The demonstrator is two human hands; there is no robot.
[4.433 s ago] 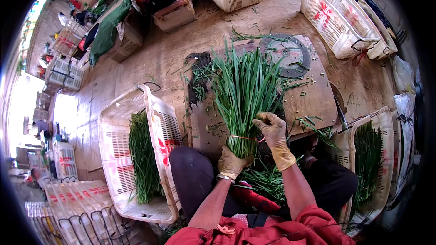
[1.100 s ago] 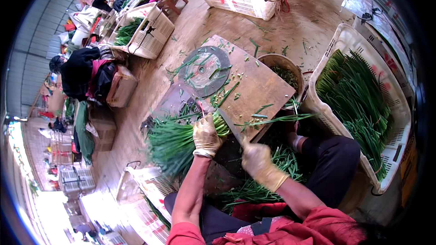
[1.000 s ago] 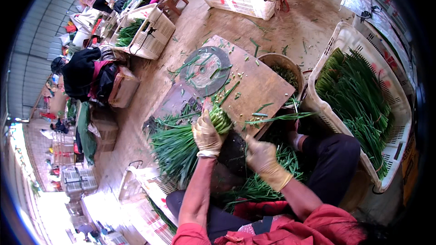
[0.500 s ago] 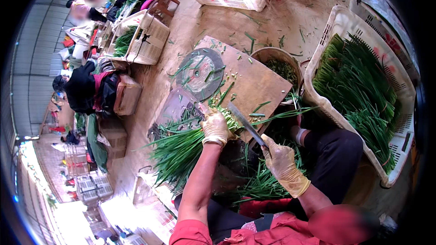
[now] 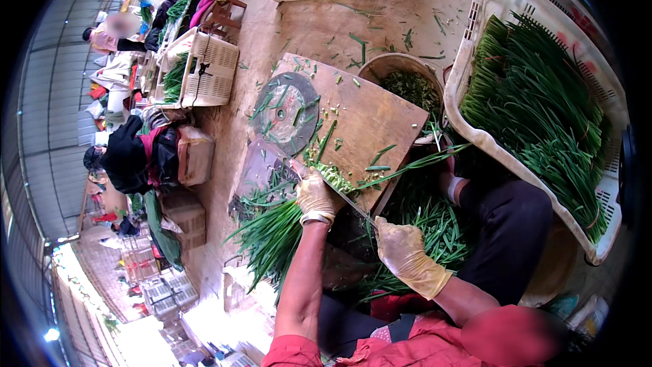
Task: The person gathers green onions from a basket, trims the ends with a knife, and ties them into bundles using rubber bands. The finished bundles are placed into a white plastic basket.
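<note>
My gloved left hand [image 5: 316,198] is closed around a bundle of green chives [image 5: 266,234] at the near left edge of a wooden board [image 5: 370,122]. The leaves fan out toward the lower left, and pale cut ends [image 5: 334,178] lie at the board's edge. In my gloved right hand [image 5: 406,251] is a knife [image 5: 354,206], its thin blade lying close along the cut ends beside my left hand. A grey round disc [image 5: 291,110] and scattered stem pieces rest on the board. Cut leaves [image 5: 435,231] are heaped below my right hand.
At the right stands a white plastic crate [image 5: 470,105] with bundled chives [image 5: 543,109]. A round bucket [image 5: 380,64] of trimmings sits behind the board. Other crates [image 5: 216,68] stand to the left, near a person in dark clothes [image 5: 125,153]. Scraps litter the floor.
The knife has swung left, from over the board to along the bundle's cut ends. My right hand has shifted slightly left and down, while my left hand keeps its grip.
</note>
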